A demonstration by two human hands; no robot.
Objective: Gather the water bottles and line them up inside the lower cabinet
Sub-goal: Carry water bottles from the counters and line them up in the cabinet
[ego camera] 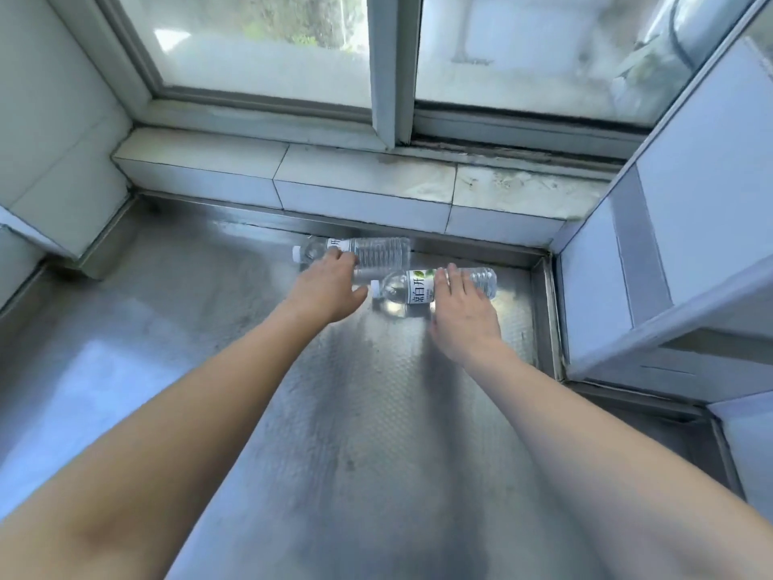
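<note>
Two clear water bottles lie on their sides on a steel counter (251, 370), caps pointing left. The far bottle (376, 253) rests against the tiled ledge under the window. The near bottle (414, 288) has a white label with a green leaf. My left hand (330, 286) reaches over the far bottle's label end with its fingertips on it and the thumb spread. My right hand (460, 316) lies over the middle of the near bottle, fingers extended across it.
A white tiled ledge (364, 186) and a window (393, 56) close off the back. A white tiled wall (54, 131) juts in at the left. A white cabinet side (690, 203) stands at the right, beside the counter's raised rim (548, 303).
</note>
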